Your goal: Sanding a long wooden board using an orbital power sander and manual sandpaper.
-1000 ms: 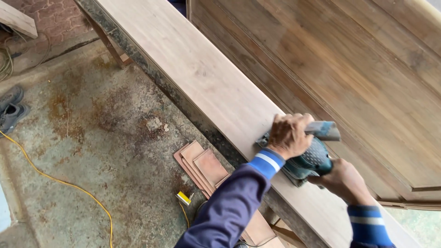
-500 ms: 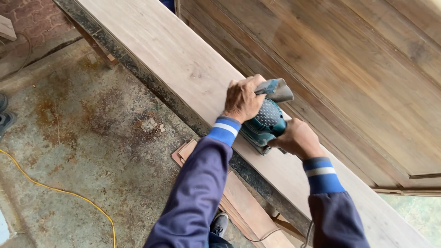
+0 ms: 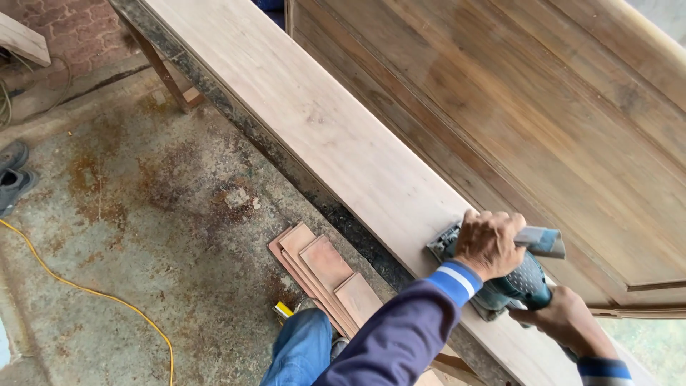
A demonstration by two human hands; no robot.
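Down in the lower right of the frame, the person's left hand [image 3: 489, 244] is clamped over the front knob of a teal electric sander [image 3: 516, 280], fingers curled tight around it. The right hand [image 3: 564, 319] wraps the rear handle, closed on it, just behind and below the left. The sander sits flat on the pale wooden plank [image 3: 314, 129], which runs diagonally from the upper left down to the lower right. A darker wooden door panel [image 3: 543, 107] lies alongside the plank, filling the upper right. On the stained concrete floor [image 3: 143, 214] below the plank's edge lies a stack of thin reddish boards [image 3: 321, 268], and a yellow cable [image 3: 86, 289] curves across the lower left.
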